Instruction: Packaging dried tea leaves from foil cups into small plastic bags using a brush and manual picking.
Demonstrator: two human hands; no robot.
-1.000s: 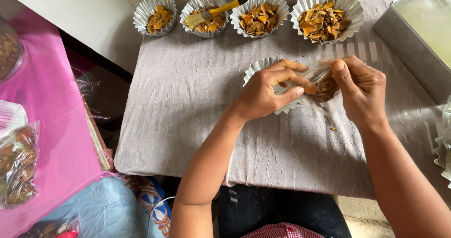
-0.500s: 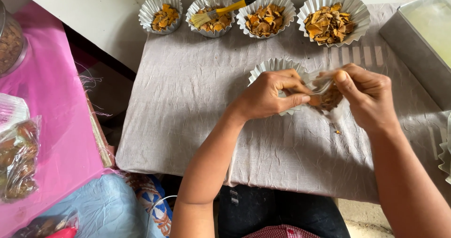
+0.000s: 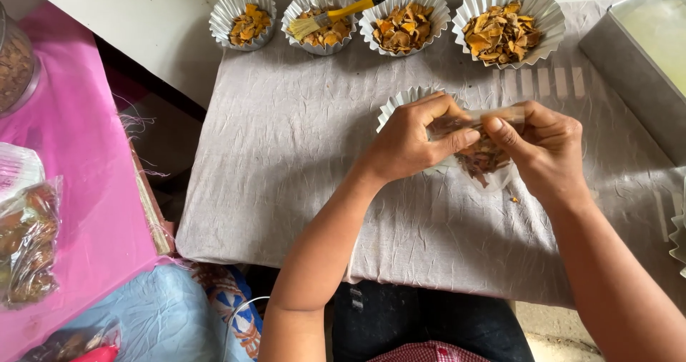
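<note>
Pinching a clear bag (image 3: 486, 163) between left hand (image 3: 411, 142) and right hand (image 3: 547, 147) — contents blurred.

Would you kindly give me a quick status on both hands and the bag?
Left hand and right hand both pinching the small clear plastic bag of brown-orange chips. Bag held over an empty fluted foil cup. Nothing in the way.

Both hands (image 3: 479, 144) have pinched the clear pouch (image 3: 484, 156) mouth closed
</note>
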